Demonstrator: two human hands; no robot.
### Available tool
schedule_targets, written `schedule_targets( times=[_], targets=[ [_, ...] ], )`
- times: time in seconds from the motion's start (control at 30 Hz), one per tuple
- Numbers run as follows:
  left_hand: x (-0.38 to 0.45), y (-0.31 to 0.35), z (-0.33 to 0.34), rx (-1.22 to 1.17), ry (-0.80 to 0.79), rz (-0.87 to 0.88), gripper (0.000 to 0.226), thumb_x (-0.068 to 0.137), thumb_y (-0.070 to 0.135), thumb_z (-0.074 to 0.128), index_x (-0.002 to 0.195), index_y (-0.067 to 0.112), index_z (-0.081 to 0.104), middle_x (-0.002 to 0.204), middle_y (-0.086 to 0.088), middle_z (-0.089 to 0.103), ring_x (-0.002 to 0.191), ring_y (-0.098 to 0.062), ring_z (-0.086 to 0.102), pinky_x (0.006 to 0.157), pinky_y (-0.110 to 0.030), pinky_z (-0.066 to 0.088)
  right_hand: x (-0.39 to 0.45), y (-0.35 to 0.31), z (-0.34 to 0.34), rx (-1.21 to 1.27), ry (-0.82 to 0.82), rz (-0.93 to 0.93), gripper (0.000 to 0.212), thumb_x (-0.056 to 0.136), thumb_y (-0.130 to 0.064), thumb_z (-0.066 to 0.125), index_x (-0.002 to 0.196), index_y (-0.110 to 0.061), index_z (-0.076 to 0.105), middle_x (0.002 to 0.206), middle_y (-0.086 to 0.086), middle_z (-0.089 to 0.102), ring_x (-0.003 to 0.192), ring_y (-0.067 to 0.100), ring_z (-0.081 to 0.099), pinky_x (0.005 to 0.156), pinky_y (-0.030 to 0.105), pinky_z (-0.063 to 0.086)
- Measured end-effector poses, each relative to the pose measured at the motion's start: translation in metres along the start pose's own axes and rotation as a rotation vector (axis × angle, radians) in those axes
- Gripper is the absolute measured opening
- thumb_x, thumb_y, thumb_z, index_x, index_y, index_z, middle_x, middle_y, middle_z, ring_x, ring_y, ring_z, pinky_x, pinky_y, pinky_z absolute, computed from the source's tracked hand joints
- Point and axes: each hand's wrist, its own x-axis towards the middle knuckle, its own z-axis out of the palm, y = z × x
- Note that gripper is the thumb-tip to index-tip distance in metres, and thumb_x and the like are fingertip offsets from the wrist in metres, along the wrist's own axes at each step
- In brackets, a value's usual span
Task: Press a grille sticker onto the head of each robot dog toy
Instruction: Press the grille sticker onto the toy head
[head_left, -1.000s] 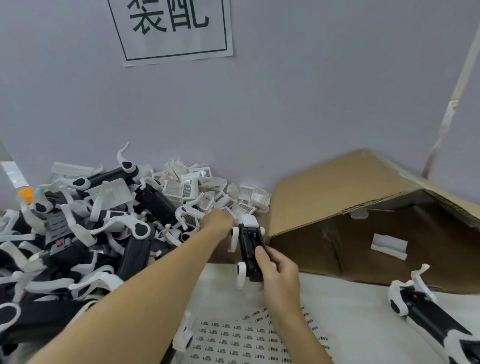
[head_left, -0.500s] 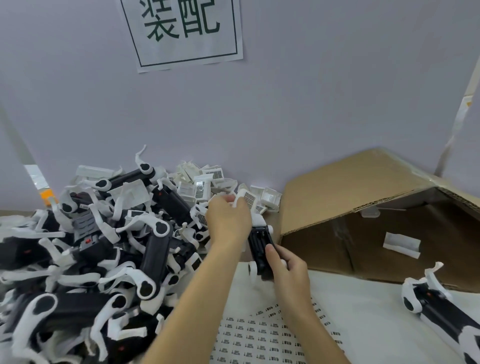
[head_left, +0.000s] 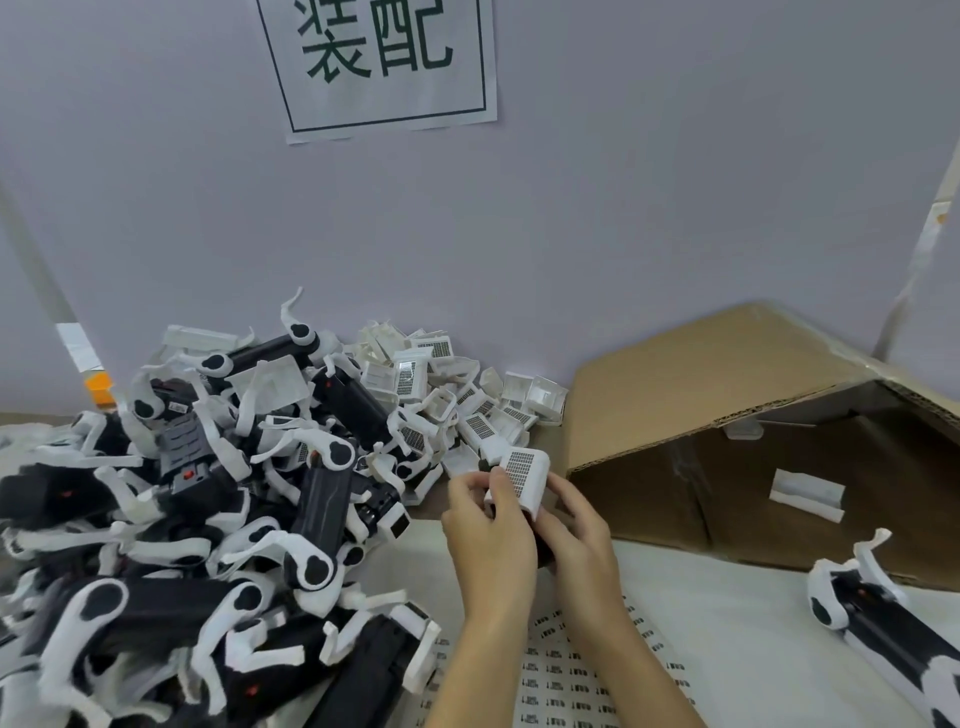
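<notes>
A pale lilac wall (head_left: 623, 208) rises behind the worktop (head_left: 727, 613), with a white paper sign (head_left: 384, 67) bearing two dark green characters taped high on it. The worktop is covered in a white sheet, and on its left side lies a big tangled pile of black-and-white robot dog toys (head_left: 197, 545), legs jutting every way. Behind that pile, against the wall, sits a heap of loose white head pieces (head_left: 441, 384), several showing dark grille stickers. To the right a cardboard box (head_left: 753, 441) lies on its side with its opening facing the viewer, a white part (head_left: 805, 493) inside it, and another robot dog toy (head_left: 883, 634) lies at the right edge. Near the middle, both hands meet around one white head piece (head_left: 524, 480) with a grille sticker (head_left: 519, 467) on its upper face. The left hand (head_left: 491, 540) curls its fingers round the piece from the left, thumb up beside the sticker; the right hand (head_left: 576, 530) grips it from the right and below. Something dark sits between the palms, mostly hidden. Under the wrists lies a sticker sheet (head_left: 576, 680) printed with rows of small dark marks.
</notes>
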Motion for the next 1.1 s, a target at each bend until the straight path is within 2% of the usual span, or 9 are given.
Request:
schedule_targets(
  times=[0.13, 0.27, 0.37, 0.5, 0.7, 0.77, 0.87, 1.0, 1.1],
  targets=[
    [0.004, -0.005, -0.002, -0.018, -0.031, -0.053, 0.012, 0.102, 0.037, 0.054, 0.1, 0.026, 0.052, 0.1, 0.0, 0.066, 0.089, -0.011, 0.066, 0.068, -0.025, 0.051, 0.001, 0.003, 0.0, 0.041, -0.034, -0.003, 0.04, 0.105, -0.014, 0.043, 0.121, -0.038, 0.071, 0.119, -0.002, 0.074, 0.114, 0.017, 0.069, 0.093, 0.038, 0.055],
    [0.005, -0.009, -0.002, -0.086, -0.05, -0.155, 0.018, 0.103, 0.04, 0.052, 0.101, 0.022, 0.055, 0.101, -0.003, 0.067, 0.091, -0.017, 0.066, 0.075, -0.034, 0.055, -0.003, 0.004, 0.0, 0.042, -0.005, -0.023, 0.042, 0.094, -0.043, 0.043, 0.128, -0.033, 0.064, 0.124, -0.003, 0.071, 0.118, 0.014, 0.065, 0.097, 0.036, 0.053],
    [0.005, -0.008, -0.003, -0.106, -0.06, -0.16, 0.013, 0.103, 0.034, 0.052, 0.102, 0.022, 0.057, 0.103, -0.003, 0.07, 0.093, -0.018, 0.069, 0.077, -0.034, 0.056, -0.007, 0.002, 0.003, -0.197, 0.019, -0.106, 0.039, 0.097, -0.055, 0.049, 0.131, -0.037, 0.056, 0.125, -0.012, 0.06, 0.112, -0.004, 0.058, 0.093, 0.022, 0.05],
    [0.006, -0.007, -0.007, -0.173, -0.099, -0.216, 0.01, 0.099, 0.028, 0.06, 0.106, 0.021, 0.058, 0.108, -0.007, 0.071, 0.099, -0.023, 0.069, 0.092, -0.049, 0.057, -0.006, 0.0, 0.004, -0.298, 0.13, -0.178, 0.028, 0.099, -0.027, 0.061, 0.126, -0.033, 0.058, 0.119, -0.014, 0.059, 0.108, -0.006, 0.056, 0.09, 0.02, 0.05],
    [0.005, -0.004, -0.007, -0.386, -0.156, -0.387, 0.032, 0.096, 0.037, 0.063, 0.119, 0.017, 0.054, 0.109, -0.018, 0.073, 0.105, -0.04, 0.07, 0.095, -0.062, 0.053, -0.007, -0.003, 0.003, -0.18, 0.233, -0.261, 0.026, 0.1, -0.018, 0.06, 0.118, -0.036, 0.06, 0.112, -0.017, 0.071, 0.108, 0.002, 0.065, 0.083, 0.018, 0.056],
    [0.006, -0.005, -0.006, -0.415, -0.13, -0.402, 0.027, 0.098, 0.029, 0.062, 0.121, 0.019, 0.052, 0.107, -0.017, 0.073, 0.1, -0.037, 0.071, 0.093, -0.059, 0.055, -0.01, -0.007, 0.005, -0.219, 0.293, -0.342, 0.031, 0.097, -0.017, 0.063, 0.113, -0.042, 0.057, 0.109, -0.029, 0.068, 0.105, -0.003, 0.065, 0.079, 0.013, 0.054],
    [0.008, -0.008, -0.006, -0.381, -0.064, -0.299, 0.03, 0.1, 0.014, 0.059, 0.124, 0.025, 0.045, 0.102, -0.003, 0.068, 0.086, -0.017, 0.071, 0.079, -0.041, 0.059, -0.012, -0.009, 0.005, -0.252, 0.424, -0.452, 0.037, 0.093, -0.013, 0.067, 0.111, -0.043, 0.056, 0.097, -0.018, 0.072, 0.093, 0.003, 0.069, 0.071, 0.012, 0.054],
    [0.01, -0.002, -0.006, -0.446, -0.04, -0.217, 0.046, 0.099, 0.006, 0.059, 0.133, 0.029, 0.037, 0.121, -0.009, 0.065, 0.106, -0.022, 0.067, 0.101, -0.044, 0.051, -0.01, -0.009, 0.003, -0.24, 0.531, -0.476, 0.037, 0.097, -0.012, 0.063, 0.116, -0.042, 0.055, 0.102, -0.019, 0.068, 0.093, -0.002, 0.068, 0.072, 0.019, 0.057],
    [0.011, 0.005, -0.008, -0.591, -0.061, -0.237, 0.042, 0.097, -0.003, 0.058, 0.134, 0.013, 0.044, 0.117, -0.012, 0.067, 0.091, -0.022, 0.07, 0.081, -0.039, 0.055, -0.008, -0.006, 0.0, -0.296, 0.568, -0.475, 0.033, 0.097, -0.024, 0.052, 0.129, -0.022, 0.059, 0.11, -0.025, 0.061, 0.102, -0.002, 0.062, 0.081, 0.031, 0.056]
  ],
)
